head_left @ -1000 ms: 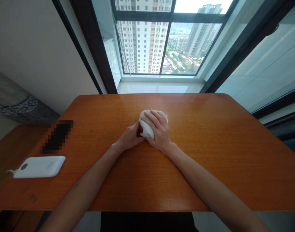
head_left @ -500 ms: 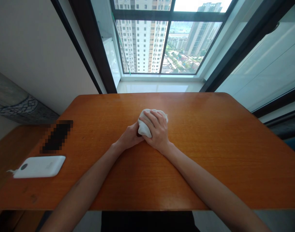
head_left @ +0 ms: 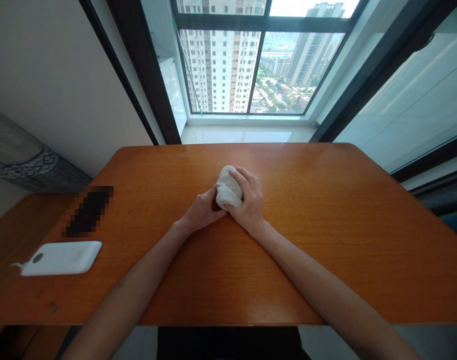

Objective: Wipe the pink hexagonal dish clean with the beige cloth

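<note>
A bunched white cloth (head_left: 228, 189) sits at the middle of the table, toward its far side. My right hand (head_left: 250, 196) is wrapped round the cloth's right side, thumb in front and fingers curled over the top. To the left, my left hand (head_left: 203, 211) curls round a small dark reddish-brown object (head_left: 216, 205). The cloth covers most of that object, so its kind cannot be made out. Both hands nearly meet at the front of the cloth.
The wooden table (head_left: 326, 240) has a white flat device (head_left: 61, 258) with a cord at its left. Behind that lies a dark pixelated patch (head_left: 86, 211). A window (head_left: 262, 70) stands beyond the far edge.
My right hand has shifted slightly right and turned round the cloth's side. More of the cloth's top shows now. The left hand has stayed nearly in place.
</note>
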The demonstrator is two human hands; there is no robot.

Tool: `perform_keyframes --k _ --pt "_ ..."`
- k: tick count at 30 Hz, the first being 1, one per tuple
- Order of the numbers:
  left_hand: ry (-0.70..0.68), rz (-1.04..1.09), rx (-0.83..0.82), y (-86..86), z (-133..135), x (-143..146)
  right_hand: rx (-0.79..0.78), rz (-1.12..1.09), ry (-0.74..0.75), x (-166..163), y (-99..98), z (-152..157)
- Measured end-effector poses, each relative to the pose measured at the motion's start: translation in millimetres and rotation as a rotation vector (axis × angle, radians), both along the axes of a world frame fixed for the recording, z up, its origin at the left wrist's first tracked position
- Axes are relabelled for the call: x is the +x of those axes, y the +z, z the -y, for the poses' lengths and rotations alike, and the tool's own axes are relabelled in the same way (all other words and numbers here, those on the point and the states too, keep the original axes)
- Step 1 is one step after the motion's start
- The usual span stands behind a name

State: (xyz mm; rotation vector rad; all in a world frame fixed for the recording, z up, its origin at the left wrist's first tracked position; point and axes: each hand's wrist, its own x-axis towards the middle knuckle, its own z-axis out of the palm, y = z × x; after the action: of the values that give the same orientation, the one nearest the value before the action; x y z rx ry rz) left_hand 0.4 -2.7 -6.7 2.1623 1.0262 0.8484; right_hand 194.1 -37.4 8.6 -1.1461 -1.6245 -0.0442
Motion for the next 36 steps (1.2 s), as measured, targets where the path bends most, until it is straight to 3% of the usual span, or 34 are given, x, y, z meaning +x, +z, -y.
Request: perform_keyframes --k 10,18,25,36 --pt "-0.011 0.015 0.057 3.5 0.8 1.7 -0.172 -0.411 0.028 1.5 0.4 -10.9" --pt "0.017 -0.001 0.063 1.6 0.4 0.3 -0.554 -0.833 0.036 11.6 -6.0 -18.3" --pt "0.009 -0.005 0.052 2.4 0.5 0.6 -0.539 -0.923 0.031 17.5 -12.8 -24.9" --pt "-0.012 0.014 0.020 5.2 1.2 0.1 -0.485 -0.819 -0.031 13.7 -13.7 -15.1"
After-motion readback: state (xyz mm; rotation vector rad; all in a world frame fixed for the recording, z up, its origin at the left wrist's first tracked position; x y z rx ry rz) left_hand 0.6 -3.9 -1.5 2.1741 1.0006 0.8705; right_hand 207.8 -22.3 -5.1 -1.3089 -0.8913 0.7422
